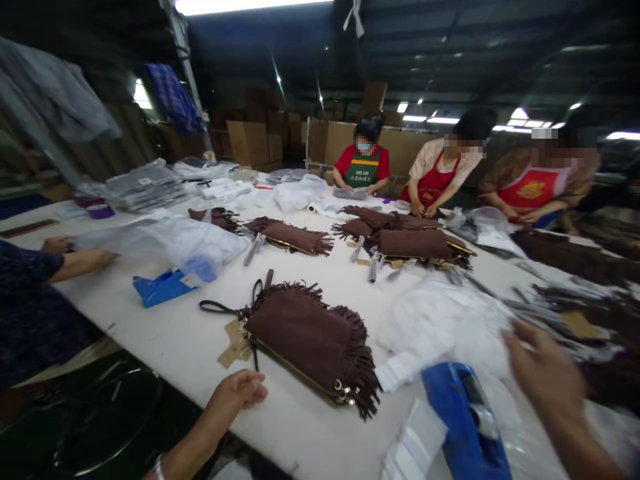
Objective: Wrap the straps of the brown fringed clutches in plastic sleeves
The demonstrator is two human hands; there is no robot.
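A dark brown fringed clutch bag (305, 333) lies on the white table, with a gold zip, a black wrist strap (217, 307) and a cardboard tag (234, 345). My left hand (239, 395) is just off its near left edge, fingers loosely bent with nothing visible in them. On the right, my right hand (545, 363) is at the edge of a heap of thin white plastic bags (445, 320); its fingertips close on the film, partly blurred. Between the clutch and my right hand stands a blue tape dispenser (465, 420), beside a stack of white labels (416, 440).
More brown fringed bags (295, 237) lie farther back with grey-wrapped pieces. At left, a co-worker's hands (95, 259) handle plastic film (165, 237) near a blue dispenser (165, 287). Several people in aprons (367, 167) work across the table. Flat packs (145, 187) are stacked back left.
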